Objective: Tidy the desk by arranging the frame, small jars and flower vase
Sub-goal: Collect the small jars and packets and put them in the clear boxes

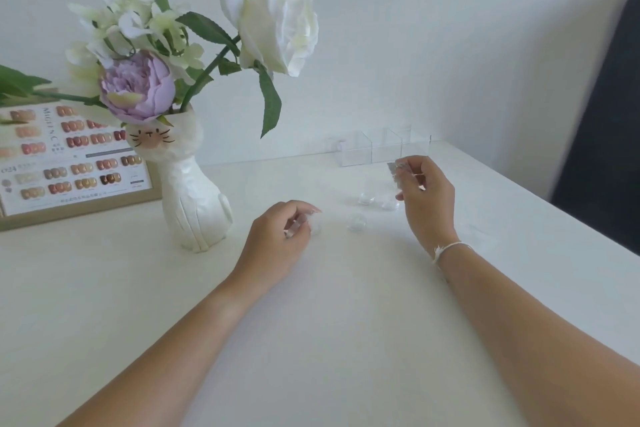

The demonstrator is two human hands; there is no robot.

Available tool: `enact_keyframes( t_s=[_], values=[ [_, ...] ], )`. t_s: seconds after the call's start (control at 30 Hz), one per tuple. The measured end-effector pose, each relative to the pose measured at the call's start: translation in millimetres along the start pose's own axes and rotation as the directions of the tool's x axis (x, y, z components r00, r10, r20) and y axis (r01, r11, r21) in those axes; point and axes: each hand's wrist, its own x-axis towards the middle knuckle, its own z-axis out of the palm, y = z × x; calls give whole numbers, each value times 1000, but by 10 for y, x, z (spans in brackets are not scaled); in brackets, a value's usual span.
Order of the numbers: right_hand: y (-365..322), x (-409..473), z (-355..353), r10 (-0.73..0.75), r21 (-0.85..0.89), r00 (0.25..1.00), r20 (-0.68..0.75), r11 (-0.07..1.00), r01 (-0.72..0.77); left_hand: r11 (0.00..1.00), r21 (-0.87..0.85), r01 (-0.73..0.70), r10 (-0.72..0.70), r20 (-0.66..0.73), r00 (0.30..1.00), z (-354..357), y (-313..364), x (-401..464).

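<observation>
A white cat-shaped flower vase [194, 204] with white and purple flowers stands on the white desk [311, 322] at centre left. Behind it at the far left leans a wooden frame [79, 208] showing nail colour samples. My left hand [277, 239] rests on the desk, fingers closed around a small clear jar [316, 226]. My right hand [427, 198] is raised a little above the desk and pinches another small clear jar [398, 175]. Three more clear jars lie between my hands: one jar [356, 221], a second jar [365, 198] and a third jar [389, 204].
A clear acrylic organiser [377, 149] with several compartments stands at the back by the wall. A dark chair back [609, 121] rises beyond the desk's right edge. A faint clear piece [479, 234] lies on the desk right of my right wrist.
</observation>
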Motion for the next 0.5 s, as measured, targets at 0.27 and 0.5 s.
enact_keyframes(
  t_s=[0.27, 0.5],
  values=[
    [182, 357, -156, -91, -97, 994, -55, 992, 85, 991, -121, -56, 60, 31, 998, 441, 173, 554],
    [449, 843, -268, -136, -197, 990, -33, 972, 127, 994, -82, -73, 77, 46, 996, 744, 144, 1318]
  ],
)
